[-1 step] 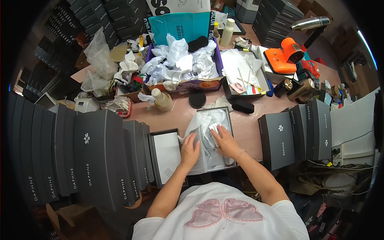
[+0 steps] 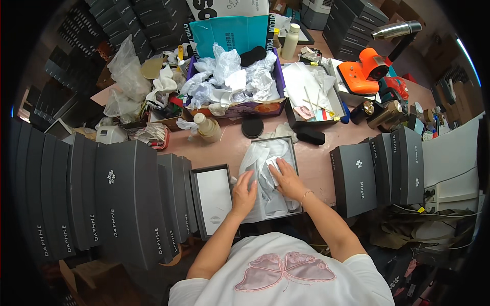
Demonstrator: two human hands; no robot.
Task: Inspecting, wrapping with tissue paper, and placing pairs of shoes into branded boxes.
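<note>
Tissue paper (image 2: pixel 270 168) fills the open grey box (image 2: pixel 295 153) at table centre, long axis twelve to six; both flattened hands press it, left hand (image 2: pixel 244 187) at seven o'clock, right hand (image 2: pixel 287 179) at five.

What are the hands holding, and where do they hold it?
Both press on white tissue paper in an open grey box: left hand flat on its left side, right hand on its middle. No closed grip shows.

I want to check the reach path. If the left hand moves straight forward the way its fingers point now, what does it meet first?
The left hand points up the table along the white tissue paper in the open box. Past the box's far rim, it would probably meet the round black lid first, though depth is unclear.
</note>
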